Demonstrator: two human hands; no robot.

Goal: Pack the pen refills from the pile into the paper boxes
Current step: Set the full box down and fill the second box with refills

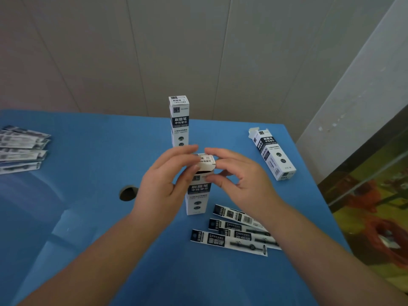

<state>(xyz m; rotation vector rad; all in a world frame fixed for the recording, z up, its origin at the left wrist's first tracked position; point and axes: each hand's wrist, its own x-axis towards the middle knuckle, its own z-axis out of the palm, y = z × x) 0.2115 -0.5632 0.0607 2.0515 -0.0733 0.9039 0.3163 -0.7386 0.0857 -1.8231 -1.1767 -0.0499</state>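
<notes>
Printed on the upright paper box (197, 195) at centre: dark band w/ white Chinese characters, "刷题笔" over a smaller line reading approx. "中性替芯"; smaller print below is too blurred to be read. Its top flap, white card w/ "中性替芯" partly visible, is bent over the open mouth and is pinched from both sides. The left hand (164, 184) is curled round the box's upper part, thumb on the front face, fingertips at the flap's far edge. The right hand (239, 175) is set w/ a narrow grip: thumb and forefinger pinched on the flap's right edge, other fingers loosely arched.

A second box (179, 121), same print, closed, is stood upright just behind the first, on the blue counter (88, 206). A third box (272, 154) is laid on its side well apart at right, end flaps open, same dark band and characters.

Pen refills (229, 240) in flat clear sleeves w/ black-and-white header cards (barcode seen on one, large characters on others) are scattered near the held box, partly under the right forearm. Another pile of sleeves (22, 149) is fanned at the counter's left edge, print blurred. A round hole (128, 192) is cut in the smooth, glossy counter surface. Pale panelled wall behind.
</notes>
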